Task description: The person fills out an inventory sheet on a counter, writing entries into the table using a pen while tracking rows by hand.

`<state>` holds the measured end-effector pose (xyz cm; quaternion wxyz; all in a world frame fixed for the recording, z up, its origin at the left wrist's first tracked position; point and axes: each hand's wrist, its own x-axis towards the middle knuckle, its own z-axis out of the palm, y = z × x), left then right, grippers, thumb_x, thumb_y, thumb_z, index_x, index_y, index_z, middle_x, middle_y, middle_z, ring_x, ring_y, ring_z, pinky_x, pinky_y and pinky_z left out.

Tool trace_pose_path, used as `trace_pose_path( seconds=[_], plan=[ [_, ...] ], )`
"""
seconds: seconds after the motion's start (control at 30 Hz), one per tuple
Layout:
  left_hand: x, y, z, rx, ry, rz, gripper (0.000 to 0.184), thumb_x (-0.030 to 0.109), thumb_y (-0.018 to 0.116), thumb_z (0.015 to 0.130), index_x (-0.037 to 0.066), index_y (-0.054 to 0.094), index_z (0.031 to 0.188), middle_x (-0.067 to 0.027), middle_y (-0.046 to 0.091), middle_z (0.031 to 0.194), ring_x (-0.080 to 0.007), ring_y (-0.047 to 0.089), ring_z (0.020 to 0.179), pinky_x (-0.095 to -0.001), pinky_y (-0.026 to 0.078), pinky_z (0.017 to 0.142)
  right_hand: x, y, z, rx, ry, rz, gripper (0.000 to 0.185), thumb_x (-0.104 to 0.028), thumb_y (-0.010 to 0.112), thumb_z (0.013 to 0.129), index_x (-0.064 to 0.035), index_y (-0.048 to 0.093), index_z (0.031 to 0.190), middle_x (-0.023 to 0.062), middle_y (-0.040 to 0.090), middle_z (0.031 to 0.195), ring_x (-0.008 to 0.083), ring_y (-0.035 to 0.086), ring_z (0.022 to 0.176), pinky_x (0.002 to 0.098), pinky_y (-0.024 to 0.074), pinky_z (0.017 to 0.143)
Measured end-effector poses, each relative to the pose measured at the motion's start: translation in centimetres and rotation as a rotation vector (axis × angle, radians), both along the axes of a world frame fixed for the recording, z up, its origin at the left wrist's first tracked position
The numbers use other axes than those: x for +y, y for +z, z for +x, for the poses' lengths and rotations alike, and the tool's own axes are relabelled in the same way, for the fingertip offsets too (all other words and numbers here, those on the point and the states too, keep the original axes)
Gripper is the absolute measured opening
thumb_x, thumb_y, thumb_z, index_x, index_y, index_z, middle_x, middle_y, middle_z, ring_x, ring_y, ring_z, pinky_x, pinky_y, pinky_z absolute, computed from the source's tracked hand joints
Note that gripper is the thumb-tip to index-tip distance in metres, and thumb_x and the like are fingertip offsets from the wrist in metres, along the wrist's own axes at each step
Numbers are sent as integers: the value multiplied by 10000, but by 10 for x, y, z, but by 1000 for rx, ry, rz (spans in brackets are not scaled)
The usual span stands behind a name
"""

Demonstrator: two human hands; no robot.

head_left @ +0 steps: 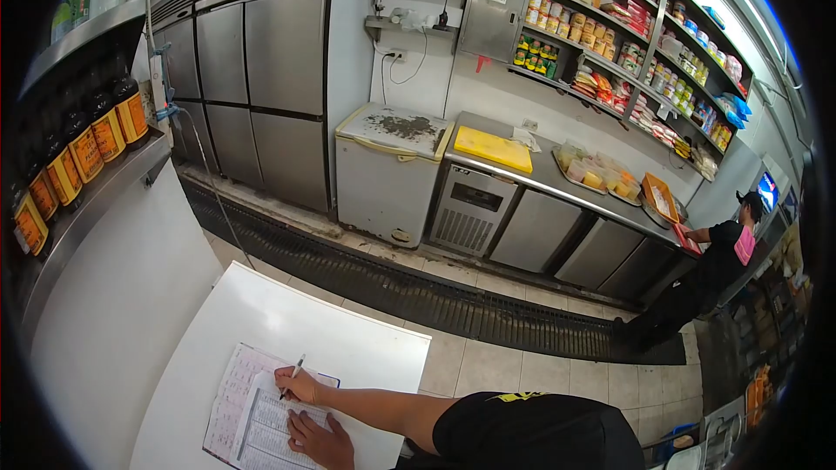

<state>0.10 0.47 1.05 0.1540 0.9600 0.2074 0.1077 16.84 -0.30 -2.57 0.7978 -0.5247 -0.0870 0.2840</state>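
Observation:
My right hand (pixel 299 385) is closed around a slim pale pen (pixel 299 366), its tip down at a printed sheet. My left hand (pixel 320 440) lies on the lower part of that sheet, fingers spread and palm down. The sheet (pixel 261 426) carries rows of small print, too small to read. Beneath it lies an open book (pixel 233 387) with pinkish pages and a dark cover edge. Both rest on a white tabletop (pixel 348 344). My right forearm reaches in from the right, out of a black sleeve.
Left, dark bottles with orange labels (pixel 85 152) line a metal shelf. Beyond a black floor mat (pixel 418 292) stand steel fridges (pixel 283 65), a chest freezer (pixel 392 170) and a counter with a yellow board (pixel 493 149). A co-worker (pixel 727 248) is at the counter's far right.

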Motion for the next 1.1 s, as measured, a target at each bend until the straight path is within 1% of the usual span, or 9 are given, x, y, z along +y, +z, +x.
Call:
trace_pose_path(
  seconds=[0.17, 0.23, 0.57, 0.63, 0.8, 0.93, 1.0, 1.1],
  plan=[
    [0, -5, 1, -12, -4, 3, 575, 367, 614, 940, -48, 493, 1320, -212, 397, 1544, -367, 317, 1452, -573, 229, 1118, 0, -1, 1, 0, 3, 12, 262, -218, 597, 922, -114, 548, 687, 2, 551, 606, 96, 540, 446, 245, 368, 380],
    [0, -10, 1, -84, 0, 47, 566, 339, 672, 892, -35, 493, 1278, -217, 423, 1510, -371, 336, 1432, -582, 247, 1101, -1, 0, 1, -1, 1, 3, 266, -218, 598, 924, -113, 547, 685, 2, 550, 605, 97, 539, 446, 248, 370, 380],
    [-1, -6, 2, -66, 6, 34, 565, 345, 675, 890, -32, 497, 1271, -214, 425, 1510, -371, 337, 1429, -578, 251, 1103, -1, 5, 0, 7, -8, -18, 287, -223, 600, 932, -106, 538, 677, -3, 533, 590, 91, 527, 448, 254, 380, 391],
    [-1, -2, 2, -22, 7, 13, 558, 352, 619, 936, -53, 504, 1302, -217, 413, 1534, -369, 337, 1440, -574, 230, 1113, -3, 5, -1, 1, -6, -21, 288, -223, 600, 934, -108, 537, 677, -4, 532, 591, 91, 525, 448, 254, 377, 390],
    [-1, -2, 0, -30, -3, 18, 565, 359, 611, 944, -54, 500, 1313, -217, 414, 1533, -366, 334, 1443, -571, 227, 1113, -1, 2, 0, 30, -7, -1, 288, -219, 598, 936, -108, 532, 678, -5, 532, 593, 92, 522, 447, 253, 365, 385],
    [-2, 4, 1, -15, -8, -5, 572, 377, 598, 953, -54, 496, 1316, -220, 415, 1530, -369, 333, 1445, -572, 227, 1111, -1, -1, 2, -2, 2, -12, 283, -213, 597, 938, -109, 531, 683, -3, 531, 592, 92, 519, 445, 254, 355, 378],
    [-1, -3, 1, -31, -6, 22, 570, 378, 596, 954, -51, 496, 1315, -221, 415, 1529, -370, 333, 1444, -573, 226, 1112, 0, -3, 1, 6, 1, -1, 282, -213, 596, 939, -108, 531, 685, -3, 530, 590, 92, 519, 445, 255, 353, 376],
    [-6, 6, -1, -63, -11, 40, 567, 379, 594, 955, -46, 493, 1316, -223, 417, 1525, -371, 335, 1444, -574, 227, 1113, 0, -3, 2, 5, -1, 11, 283, -211, 595, 944, -105, 531, 688, -2, 523, 584, 93, 516, 443, 256, 350, 374]
  ],
)
